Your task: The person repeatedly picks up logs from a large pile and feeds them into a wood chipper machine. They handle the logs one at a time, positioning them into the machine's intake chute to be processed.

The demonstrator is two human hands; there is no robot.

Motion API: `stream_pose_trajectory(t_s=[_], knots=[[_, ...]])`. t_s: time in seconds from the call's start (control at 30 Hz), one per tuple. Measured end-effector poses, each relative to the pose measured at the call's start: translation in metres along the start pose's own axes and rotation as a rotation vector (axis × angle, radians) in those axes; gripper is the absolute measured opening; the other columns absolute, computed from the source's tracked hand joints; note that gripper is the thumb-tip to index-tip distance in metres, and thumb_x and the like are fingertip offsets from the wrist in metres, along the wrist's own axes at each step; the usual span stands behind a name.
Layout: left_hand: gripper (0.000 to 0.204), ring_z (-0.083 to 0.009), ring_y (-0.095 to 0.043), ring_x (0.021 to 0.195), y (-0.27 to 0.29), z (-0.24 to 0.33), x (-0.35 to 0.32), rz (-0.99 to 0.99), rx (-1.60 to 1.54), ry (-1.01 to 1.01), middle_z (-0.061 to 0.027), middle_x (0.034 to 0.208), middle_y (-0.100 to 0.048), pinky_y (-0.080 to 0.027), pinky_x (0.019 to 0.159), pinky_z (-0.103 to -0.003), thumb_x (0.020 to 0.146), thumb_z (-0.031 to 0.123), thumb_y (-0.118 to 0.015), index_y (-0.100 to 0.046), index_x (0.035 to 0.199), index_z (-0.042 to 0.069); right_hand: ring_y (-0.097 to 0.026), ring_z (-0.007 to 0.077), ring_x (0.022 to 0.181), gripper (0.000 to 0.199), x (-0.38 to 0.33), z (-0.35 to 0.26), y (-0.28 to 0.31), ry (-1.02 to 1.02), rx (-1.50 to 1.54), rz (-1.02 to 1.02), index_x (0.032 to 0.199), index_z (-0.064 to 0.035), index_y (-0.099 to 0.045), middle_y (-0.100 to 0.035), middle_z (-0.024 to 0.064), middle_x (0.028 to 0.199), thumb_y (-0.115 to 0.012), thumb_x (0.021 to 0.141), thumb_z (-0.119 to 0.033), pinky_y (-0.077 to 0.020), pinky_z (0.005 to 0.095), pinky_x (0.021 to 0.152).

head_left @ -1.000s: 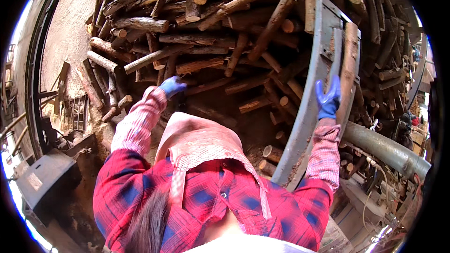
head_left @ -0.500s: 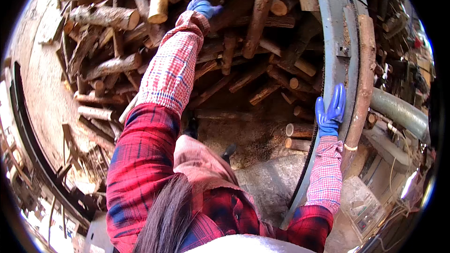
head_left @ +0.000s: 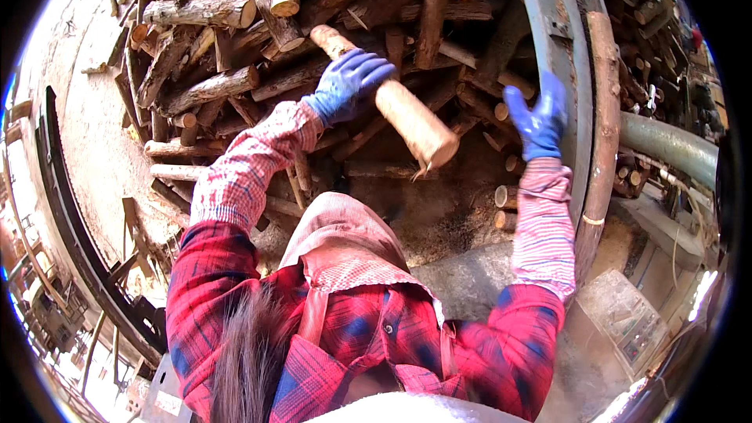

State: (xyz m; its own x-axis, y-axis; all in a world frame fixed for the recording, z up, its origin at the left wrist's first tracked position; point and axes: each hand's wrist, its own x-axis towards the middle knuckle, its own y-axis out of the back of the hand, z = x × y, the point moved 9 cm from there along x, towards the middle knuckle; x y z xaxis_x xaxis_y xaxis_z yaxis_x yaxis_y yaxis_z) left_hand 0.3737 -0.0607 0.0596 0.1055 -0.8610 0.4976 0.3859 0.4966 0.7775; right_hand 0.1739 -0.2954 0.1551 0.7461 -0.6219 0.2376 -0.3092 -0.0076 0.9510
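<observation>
My left hand (head_left: 348,86), in a blue glove, is wrapped over a short, pale log (head_left: 415,124) near its middle. The log is held tilted, its thick end toward me on the right and its thinner end up to the left. Behind it rises a heap of logs (head_left: 205,12). My right hand (head_left: 540,119), also blue-gloved, is raised with thumb and fingers apart and nothing in it. It is beside a long blue-grey metal beam (head_left: 558,47); whether it touches the beam I cannot tell.
A long barked pole (head_left: 604,117) runs along the beam's right side. Past it, a thick grey pipe (head_left: 670,143) reaches to the right. Two cut logs (head_left: 506,197) lie low, beyond the concrete floor (head_left: 470,270). On the left stands a dark metal rail (head_left: 74,215).
My left hand has taken the log from the upper part of the heap and drawn it nearer and to the right. My right hand has moved slightly up and left, its fingers spread.
</observation>
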Motion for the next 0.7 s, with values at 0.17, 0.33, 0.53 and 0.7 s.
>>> stream_pose_trajectory(t_s=[0.17,0.33,0.53,0.7], knots=[[0.058,-0.0259,-0.055,0.119,0.026,0.112,0.018,-0.056,0.173,-0.234,-0.0088,0.128,-0.057,-0.041,0.104,-0.049,0.071,0.024,-0.063,-0.056,0.128,0.015,-0.049,0.0172,0.113,0.063,-0.105,-0.149,-0.074,-0.333,1.428,-0.819,0.130,-0.0036,-0.049,-0.054,0.0073,0.117,-0.077,0.080,-0.030,-0.0410,0.0348,0.099],[0.061,-0.0295,-0.056,0.117,0.045,0.133,0.024,0.261,-0.243,0.304,-0.0138,0.131,-0.054,-0.044,0.101,-0.045,0.072,0.006,-0.065,-0.052,0.132,0.009,-0.059,0.0129,0.085,0.055,-0.157,-0.110,-0.042,-0.512,1.795,-0.698,0.125,-0.0054,-0.054,-0.062,0.0022,0.099,-0.075,0.081,-0.030,-0.0500,0.0284,0.077],[0.058,-0.0135,-0.054,0.101,-0.032,0.329,0.088,-0.289,-1.669,0.522,-0.0060,0.116,-0.055,-0.045,0.089,-0.030,0.091,0.032,-0.064,-0.042,0.137,0.003,-0.061,0.0143,0.092,0.057,-0.100,-0.016,0.165,0.014,1.495,0.215,0.125,-0.0040,-0.053,-0.063,0.0066,0.106,-0.080,0.077,-0.021,-0.0522,0.0317,0.080],[0.042,-0.0099,-0.057,0.065,-0.017,0.378,0.198,-0.095,-1.452,0.272,-0.0048,0.081,-0.064,-0.047,0.057,-0.026,0.081,0.032,-0.069,-0.057,0.106,0.000,-0.061,0.0149,0.090,0.054,-0.120,0.037,0.276,0.108,1.331,0.539,0.119,-0.0043,-0.053,-0.063,0.0068,0.104,-0.080,0.077,-0.025,-0.0517,0.0322,0.078]])
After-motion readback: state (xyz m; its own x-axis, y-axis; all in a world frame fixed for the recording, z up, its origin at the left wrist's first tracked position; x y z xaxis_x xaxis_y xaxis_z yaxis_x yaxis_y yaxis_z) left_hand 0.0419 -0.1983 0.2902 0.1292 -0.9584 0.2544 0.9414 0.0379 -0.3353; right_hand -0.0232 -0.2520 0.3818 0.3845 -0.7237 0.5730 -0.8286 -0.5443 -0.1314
